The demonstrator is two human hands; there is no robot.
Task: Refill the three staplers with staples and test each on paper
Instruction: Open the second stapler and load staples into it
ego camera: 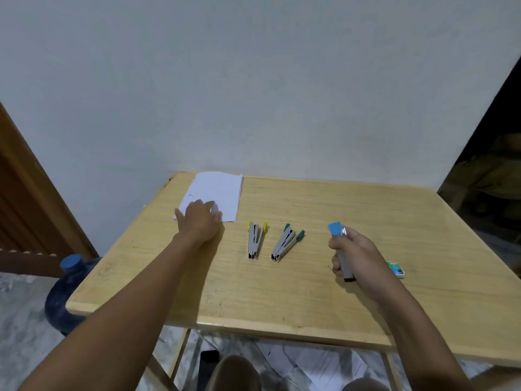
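Two staplers lie open on the wooden table (310, 292): one with yellow ends (255, 238) and one with teal ends (286, 242), side by side in the middle. My right hand (356, 256) is closed around a third stapler with a blue end (339, 244), held just above the table to their right. My left hand (201, 221) rests flat, fingers on the near edge of a stack of white paper (215, 193) at the table's far left corner. A small green staple box (396, 268) lies right behind my right hand, partly hidden.
The table stands against a pale wall. A blue water jug (66, 289) sits on the floor at the left, beside a wooden door. Loose papers (310, 362) lie on the floor beneath the table.
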